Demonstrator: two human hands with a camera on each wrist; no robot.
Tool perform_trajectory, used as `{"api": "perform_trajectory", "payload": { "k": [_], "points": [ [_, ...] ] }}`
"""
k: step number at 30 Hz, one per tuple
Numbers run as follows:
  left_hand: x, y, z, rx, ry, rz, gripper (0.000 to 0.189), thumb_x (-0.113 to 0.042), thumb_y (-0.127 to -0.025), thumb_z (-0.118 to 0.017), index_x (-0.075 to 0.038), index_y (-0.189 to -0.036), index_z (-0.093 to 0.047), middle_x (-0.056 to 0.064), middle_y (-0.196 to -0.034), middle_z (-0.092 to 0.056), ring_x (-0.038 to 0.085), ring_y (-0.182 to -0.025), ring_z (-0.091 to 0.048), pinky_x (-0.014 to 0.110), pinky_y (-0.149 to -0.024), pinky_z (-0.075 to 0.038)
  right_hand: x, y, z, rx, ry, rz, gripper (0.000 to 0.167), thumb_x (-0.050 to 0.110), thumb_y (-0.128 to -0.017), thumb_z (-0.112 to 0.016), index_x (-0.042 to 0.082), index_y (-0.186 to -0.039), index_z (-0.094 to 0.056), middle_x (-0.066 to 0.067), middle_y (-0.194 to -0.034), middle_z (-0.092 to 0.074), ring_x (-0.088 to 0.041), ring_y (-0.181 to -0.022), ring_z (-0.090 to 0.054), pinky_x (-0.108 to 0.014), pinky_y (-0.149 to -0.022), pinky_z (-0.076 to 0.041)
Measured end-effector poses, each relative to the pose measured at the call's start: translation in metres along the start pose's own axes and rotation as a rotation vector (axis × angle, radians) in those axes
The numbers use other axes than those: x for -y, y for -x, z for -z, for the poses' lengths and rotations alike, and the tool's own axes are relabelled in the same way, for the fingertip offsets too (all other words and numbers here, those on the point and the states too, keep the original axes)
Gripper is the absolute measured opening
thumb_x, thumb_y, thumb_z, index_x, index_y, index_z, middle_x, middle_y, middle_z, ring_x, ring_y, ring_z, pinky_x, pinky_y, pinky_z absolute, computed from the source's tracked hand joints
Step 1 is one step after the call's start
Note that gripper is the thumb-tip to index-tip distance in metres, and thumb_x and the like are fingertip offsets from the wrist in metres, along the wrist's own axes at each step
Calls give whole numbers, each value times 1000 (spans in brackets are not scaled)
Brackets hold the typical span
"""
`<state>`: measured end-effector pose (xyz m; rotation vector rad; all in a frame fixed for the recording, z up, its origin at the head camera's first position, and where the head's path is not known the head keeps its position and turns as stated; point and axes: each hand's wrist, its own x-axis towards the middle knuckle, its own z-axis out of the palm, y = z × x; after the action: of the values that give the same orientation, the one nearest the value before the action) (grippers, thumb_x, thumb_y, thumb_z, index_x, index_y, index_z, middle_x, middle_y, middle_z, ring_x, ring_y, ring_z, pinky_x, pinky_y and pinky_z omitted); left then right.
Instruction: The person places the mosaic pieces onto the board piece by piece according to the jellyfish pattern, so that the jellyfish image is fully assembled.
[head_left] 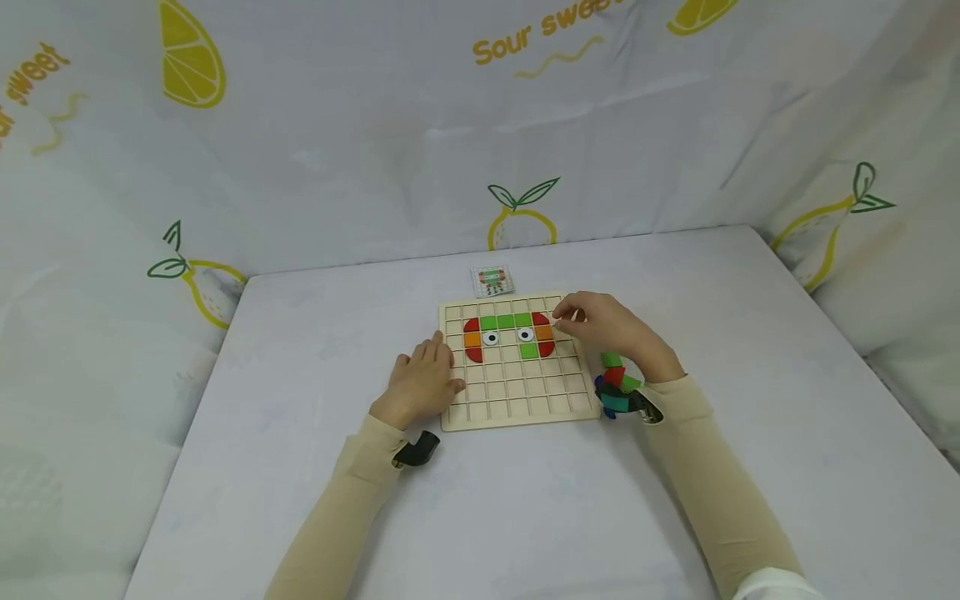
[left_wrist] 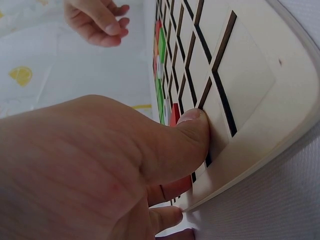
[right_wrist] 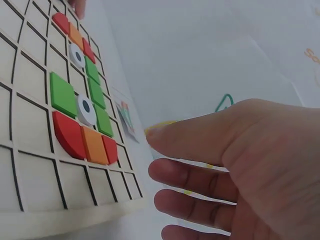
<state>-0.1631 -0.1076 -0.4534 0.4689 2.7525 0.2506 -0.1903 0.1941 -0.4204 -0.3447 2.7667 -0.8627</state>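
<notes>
My left hand point(head_left: 422, 379) rests at the left edge of a light wooden grid board point(head_left: 510, 410). Its thumb point(left_wrist: 192, 125) presses on the board's face, while the other fingers reach along the edge. Over the board's upper right side hovers my right hand point(head_left: 611, 325), loosely bent, with nothing visible between thumb and fingers in the right wrist view. Set in the grid are red quarter-round pieces point(right_wrist: 69, 136), orange squares point(right_wrist: 94, 145), green squares point(right_wrist: 63, 95) and two white eye pieces point(right_wrist: 86, 110). One green square lies directly below the right eye piece in the head view.
A small pattern card point(head_left: 492, 282) lies just beyond the board's far edge. Loose green, red and blue pieces point(head_left: 613, 375) are heaped right of the board, partly hidden under my right wrist. A white lemon-print cloth point(head_left: 360, 167) hangs behind the table.
</notes>
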Motion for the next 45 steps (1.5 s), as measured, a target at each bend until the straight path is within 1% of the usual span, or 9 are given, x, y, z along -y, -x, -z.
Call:
{"api": "perform_trajectory", "payload": {
  "k": [7,11,16,22,27,31,35,41,45],
  "points": [
    [2,1,-1,-2,6,2,34,-39,-102,-58,-10,-118,-50,19,-169,-17,35,-154,-25,57,-117,-33,-11,15,18,54,33,-63,25,18,-100,-61,2,-118,-69,-12,-107,-67,-25,-94,-58,-34,-79,-51],
    [2,0,-2,-3,8,0,34,-39,-102,-59,-10,-118,-50,19,-169,-17,35,-154,-25,57,-117,-33,-17,25,24,118,26,-90,28,23,-100,-61,3,-118,-69,-12,-111,-68,-25,-97,-58,-41,-85,-53],
    [2,1,-3,-9,12,-6,33,-38,-102,-59,-10,-117,-50,19,-169,-18,35,-153,-26,58,-117,-33,-27,28,25,167,39,-122,28,20,-100,-60,2,-119,-68,-15,-117,-68,-28,-100,-59,-49,-92,-53],
    [2,2,-2,-12,15,-12,34,-38,-101,-59,-10,-118,-50,20,-169,-18,35,-153,-26,57,-115,-33,-37,28,22,234,32,-152,31,9,-95,-57,1,-124,-64,-19,-124,-62,-30,-105,-54,-49,-95,-51],
    [2,2,-2,-12,10,-13,33,-38,-102,-59,-10,-118,-50,20,-169,-18,35,-153,-26,57,-115,-34,-40,27,20,280,75,-154,35,7,-88,-64,3,-123,-64,-19,-120,-57,-33,-109,-48,-49,-93,-48],
    [2,2,-1,-11,11,-14,33,-38,-102,-58,-10,-118,-50,20,-169,-18,35,-153,-26,57,-116,-33,-43,25,18,258,92,-171,37,8,-87,-66,3,-124,-62,-21,-124,-58,-34,-110,-48,-53,-96,-49],
    [1,2,0,-5,22,-13,33,-38,-102,-58,-10,-118,-50,20,-169,-17,35,-153,-25,58,-117,-32,-46,22,16,197,85,-193,38,11,-90,-65,2,-126,-61,-24,-128,-58,-36,-112,-52,-56,-100,-49],
    [1,2,1,0,19,-14,33,-38,-102,-58,-10,-119,-49,19,-169,-16,35,-154,-24,58,-117,-31,-50,18,12,99,85,-180,37,17,-94,-63,0,-127,-63,-25,-126,-57,-37,-111,-54,-56,-100,-49],
    [1,1,0,-2,15,-17,33,-38,-102,-58,-10,-119,-49,19,-169,-16,35,-154,-24,58,-117,-31,-50,17,9,71,85,-176,40,19,-94,-65,3,-130,-63,-25,-127,-56,-37,-110,-53,-56,-99,-50]
  ]
}}
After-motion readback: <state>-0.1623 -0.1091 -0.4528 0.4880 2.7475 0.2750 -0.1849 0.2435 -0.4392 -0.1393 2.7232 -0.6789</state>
